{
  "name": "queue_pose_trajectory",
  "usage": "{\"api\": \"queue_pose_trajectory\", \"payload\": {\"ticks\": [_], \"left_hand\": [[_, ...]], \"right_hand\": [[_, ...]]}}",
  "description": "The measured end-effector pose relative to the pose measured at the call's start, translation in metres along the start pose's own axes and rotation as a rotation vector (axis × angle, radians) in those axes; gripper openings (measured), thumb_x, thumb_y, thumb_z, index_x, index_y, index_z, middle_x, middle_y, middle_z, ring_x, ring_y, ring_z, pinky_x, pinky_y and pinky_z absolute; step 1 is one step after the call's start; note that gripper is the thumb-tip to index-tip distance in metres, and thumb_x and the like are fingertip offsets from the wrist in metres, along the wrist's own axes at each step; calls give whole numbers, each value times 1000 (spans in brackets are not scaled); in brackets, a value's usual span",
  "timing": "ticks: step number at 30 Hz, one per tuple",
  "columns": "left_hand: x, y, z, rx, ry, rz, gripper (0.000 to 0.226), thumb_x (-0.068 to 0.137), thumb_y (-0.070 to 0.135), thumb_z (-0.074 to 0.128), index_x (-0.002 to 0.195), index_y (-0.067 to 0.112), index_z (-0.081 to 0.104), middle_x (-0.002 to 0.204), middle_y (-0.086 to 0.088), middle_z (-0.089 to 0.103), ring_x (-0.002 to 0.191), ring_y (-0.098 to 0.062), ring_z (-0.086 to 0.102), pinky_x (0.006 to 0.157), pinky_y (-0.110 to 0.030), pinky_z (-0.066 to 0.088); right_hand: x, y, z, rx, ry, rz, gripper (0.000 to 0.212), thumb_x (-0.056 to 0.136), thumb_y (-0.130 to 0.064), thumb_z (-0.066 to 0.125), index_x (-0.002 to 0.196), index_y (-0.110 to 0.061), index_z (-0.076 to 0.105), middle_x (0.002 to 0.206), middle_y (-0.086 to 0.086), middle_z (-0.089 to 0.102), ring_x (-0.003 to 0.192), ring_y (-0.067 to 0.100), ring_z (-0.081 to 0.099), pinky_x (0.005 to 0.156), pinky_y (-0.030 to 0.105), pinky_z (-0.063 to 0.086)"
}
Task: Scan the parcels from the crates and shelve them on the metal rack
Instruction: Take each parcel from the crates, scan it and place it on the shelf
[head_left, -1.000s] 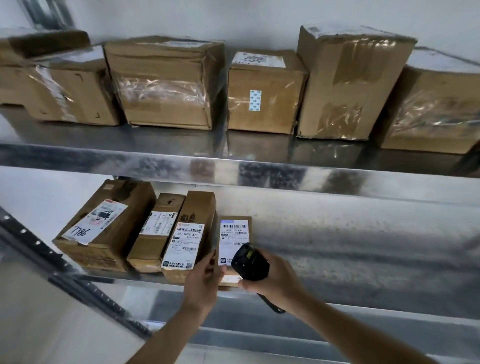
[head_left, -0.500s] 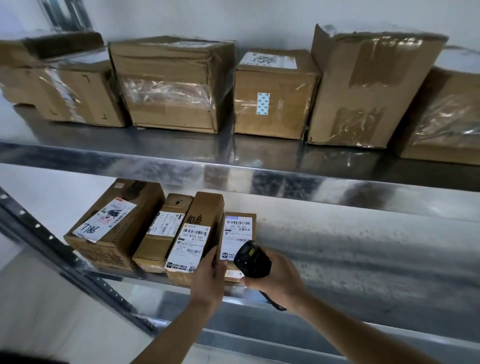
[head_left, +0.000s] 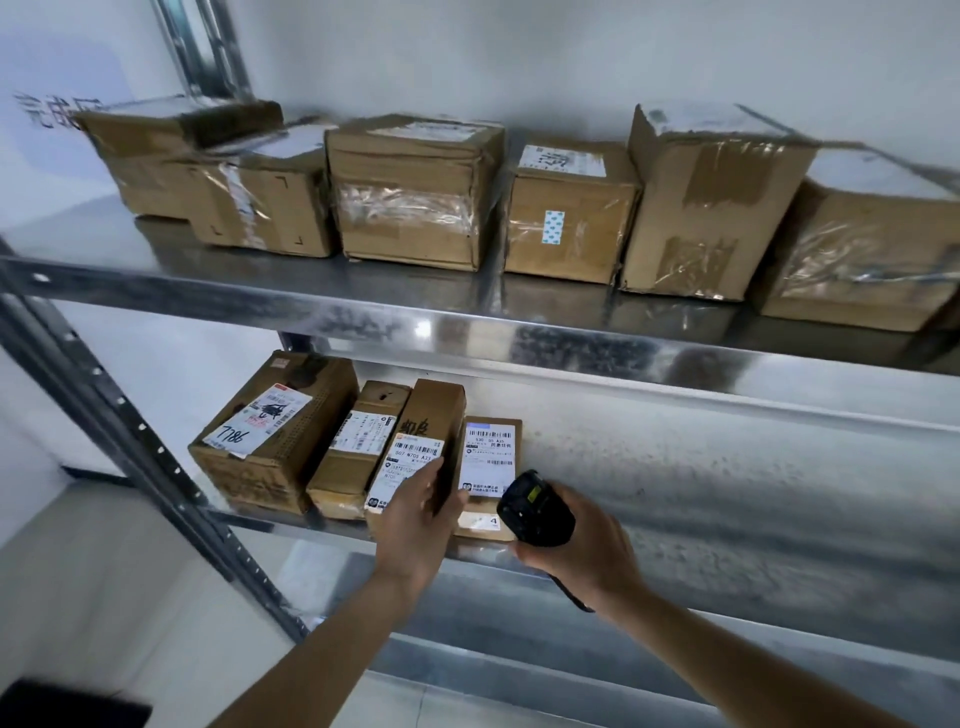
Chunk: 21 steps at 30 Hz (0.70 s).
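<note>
The left hand has slid onto the third box, gripping it, while the right hand keeps clutching the scanner; shelving looks nearly settled.

The scene is lit evenly and rather dimly by soft, cool light; no lamp is seen. Broad glare and smeared reflections of the boxes are carried on the front edge of the upper shelf. A bright bluish-white patch is thrown on the label at lower centre, in front of the scanner. Soft shadow is cast under the upper shelf. Blur is marked at the upper left, where writing is smeared. Straight rack lines are bent toward the frame edges by the wide lens.
</note>
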<state>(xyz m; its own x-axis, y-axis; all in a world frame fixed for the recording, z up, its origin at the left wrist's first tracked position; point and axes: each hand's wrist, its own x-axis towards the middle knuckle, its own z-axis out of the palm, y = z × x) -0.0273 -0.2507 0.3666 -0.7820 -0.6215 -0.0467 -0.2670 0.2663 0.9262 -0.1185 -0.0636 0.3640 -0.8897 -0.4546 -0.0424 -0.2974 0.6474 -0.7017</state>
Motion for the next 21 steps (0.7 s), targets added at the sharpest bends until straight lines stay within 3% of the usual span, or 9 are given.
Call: {"api": "queue_pose_trajectory", "payload": {"ticks": [3,5,9,13,18,21], "left_hand": [[-15,7,-27,-65,3,29,43,91,31,72,133,30,60,129,19,57,118,-3,56,85,-9,43],[-29,9,-55,-86,43,95,46,88,35,74,132,31,63,135,13,60,124,-7,55,93,-16,47],[-67,9,-129,-33,100,213,44,84,42,75,126,35,66,129,17,62,116,-2,57,94,-23,52],[-113,-12,-225,4,190,212,44,84,50,73,126,44,63,136,21,55,127,3,49,105,-30,46],[-185,-44,-370,92,368,150,36,88,47,71,123,40,63,131,18,59,124,4,50,110,-29,41],[-230,-55,-455,143,458,117,43,89,47,70,129,33,62,132,18,58,124,2,51,106,-19,40]], "right_hand": [[-18,-20,-1,34,3,-61,75,56,-62,80,127,-43,63,102,-22,73,93,1,67,72,20,49],[-35,-40,4,39,-12,-96,69,58,-62,81,122,-44,64,98,-22,74,90,-2,67,69,15,47],[-73,-91,25,98,-54,-160,56,60,-56,90,108,-64,61,94,-26,73,87,-4,69,77,29,59],[-119,-167,66,147,-137,-261,68,65,-50,94,101,-85,47,96,-37,67,95,-6,67,85,30,59],[-178,-277,149,239,-264,-297,60,60,-58,94,104,-74,55,101,-35,69,98,0,69,92,35,57],[-211,-346,192,229,-350,-351,72,49,-67,90,115,-61,63,105,-31,72,103,-3,67,98,34,53]]}}
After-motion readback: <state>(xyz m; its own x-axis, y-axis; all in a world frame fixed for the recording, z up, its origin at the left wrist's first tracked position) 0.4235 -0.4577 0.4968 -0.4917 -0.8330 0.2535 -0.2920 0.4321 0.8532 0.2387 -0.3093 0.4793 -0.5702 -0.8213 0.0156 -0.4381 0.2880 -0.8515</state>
